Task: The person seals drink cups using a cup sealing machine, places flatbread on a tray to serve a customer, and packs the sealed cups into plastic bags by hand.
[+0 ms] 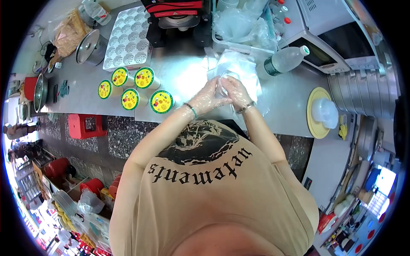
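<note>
Both my hands are in clear plastic gloves over the metal counter. My left hand [206,99] has its fingers closed on a clear plastic bag [221,88]. From the other side my right hand [235,91] pinches the same bag, so the hands nearly meet. Just beyond them lies a pile of clear plastic bags [237,63], bright with glare. Left of my left hand stand several sealed cups, the nearest a cup with a yellow and green lid [162,101]. The fingertips are partly hidden by the shiny plastic.
A red and black machine [177,19] stands at the back, beside a white egg-crate-like tray [127,40]. Toward the right are a plastic bottle [282,62], a microwave [318,55] and a yellow plate [315,128] with clear bowls. A red stool [83,126] is below the counter.
</note>
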Demonstrator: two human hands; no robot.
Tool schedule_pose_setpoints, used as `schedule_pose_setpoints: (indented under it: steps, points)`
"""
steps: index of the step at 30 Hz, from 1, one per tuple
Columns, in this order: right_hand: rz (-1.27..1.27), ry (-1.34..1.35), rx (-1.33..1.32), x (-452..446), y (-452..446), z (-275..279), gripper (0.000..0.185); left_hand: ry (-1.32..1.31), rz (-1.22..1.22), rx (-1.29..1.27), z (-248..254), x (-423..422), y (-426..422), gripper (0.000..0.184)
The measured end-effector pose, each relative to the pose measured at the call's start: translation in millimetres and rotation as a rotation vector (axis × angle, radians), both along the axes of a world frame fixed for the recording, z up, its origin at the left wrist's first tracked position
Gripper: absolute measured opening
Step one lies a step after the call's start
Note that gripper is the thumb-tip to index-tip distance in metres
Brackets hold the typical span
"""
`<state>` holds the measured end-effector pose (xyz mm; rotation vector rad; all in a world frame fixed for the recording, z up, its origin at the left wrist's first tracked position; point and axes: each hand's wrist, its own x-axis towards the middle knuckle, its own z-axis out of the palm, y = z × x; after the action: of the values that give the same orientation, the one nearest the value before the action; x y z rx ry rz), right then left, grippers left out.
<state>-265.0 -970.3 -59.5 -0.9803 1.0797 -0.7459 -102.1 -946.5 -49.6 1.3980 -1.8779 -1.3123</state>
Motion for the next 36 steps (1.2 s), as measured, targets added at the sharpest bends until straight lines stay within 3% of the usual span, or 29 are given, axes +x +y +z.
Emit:
schedule_pose_setpoints:
  steps: [1,3,5,7,8,10,11,12,13,15,18,21,23,25,27,29,31,32,33,35,36]
  points:
    - [0.015,-0.003,-0.002,-2.5,-1.2,10.2,0.024,-0.003,0.015,-0.002,-7.9,3.0,-1.0,0.089]
    - [0.085,-0.217,0.093,-4.0,4.5,40.9,0.025,0.772,0.308,0.574,-3.0,12.3,0.3,0.09]
    - [0.218,-0.147,0.08,-16.1,2.1,38.4,0.023,0.897,0.351,0.534,6.7,25.1,6.2,0.081]
    - [0.483,-0.202,-0.002,-12.4,2.1,39.7,0.02,1.205,0.232,0.721,21.9,33.4,13.3,0.067]
    - [0.535,-0.212,-0.001,-5.8,0.4,45.4,0.02,1.212,0.291,0.594,36.8,35.2,19.1,0.054]
    - [0.451,0.18,-0.006,9.7,-2.7,59.6,0.015,1.227,0.509,0.434,38.2,54.5,30.4,0.048]
    - [0.49,0.174,-0.012,18.6,-5.2,57.3,0.015,1.226,0.68,0.308,39.0,63.8,37.8,0.042]
    - [0.359,0.022,-0.055,27.7,-7.9,52.7,0.014,1.236,0.774,0.201,49.4,75.8,45.9,0.031]
    - [0.222,-0.129,-0.095,37.0,-10.6,48.5,0.012,1.139,0.846,0.12,60.6,90.2,60.4,0.02]
    - [0.23,-0.183,-0.11,57.6,-11.9,51.4,0.011,0.853,0.995,0.083,67.5,113.1,97.5,0.014]
    - [0.291,-0.105,-0.115,93.7,7.4,82.9,0.014,0.875,1.26,-0.022,87.2,134.4,143.9,0.012]
    - [0.457,-0.061,-0.099,127.3,25.0,86.5,0.014,0.698,1.158,-0.113,68.7,175.3,199.8,0.013]
    - [0.575,-0.086,-0.082,151.6,47.6,89.7,0.015,-0.009,0.773,-0.391,82.7,181.3,223.2,0.022]
    - [0.76,0.135,-0.453,182.9,74.7,93.2,0.017,-0.099,0.856,-0.31,93.5,181.3,244.8,0.05]
    - [0.932,0.092,-0.39,211.1,103.9,97.2,0.019,-0.13,1.054,-0.406,88.3,190.2,270.6,0.065]
    - [1.058,-0.014,-0.411,235.2,134.4,99.5,0.017,-0.158,1.067,-0.53,98.2,196.1,297.4,0.078]
    - [1.293,0.093,-0.389,250.9,158.1,114.5,0.014,0.245,0.959,-0.406,116.3,188.1,321.9,0.079]
    - [1.347,0.096,-0.535,260.8,170.1,114.8,0.02,0.108,0.867,-0.368,127.6,188.9,333.3,0.078]
    - [1.38,0.195,-0.452,268.3,184.0,122.2,0.026,0.136,0.875,-0.235,131.9,187.7,344.7,0.07]
    - [1.395,0.08,-0.683,283.9,207.3,122.3,0.029,0.036,0.963,0.198,156.0,187.3,369.4,0.045]
    - [1.397,0.056,-0.554,292.8,217.4,108.5,0.027,0.033,0.998,0.192,151.2,191.9,385.6,0.045]
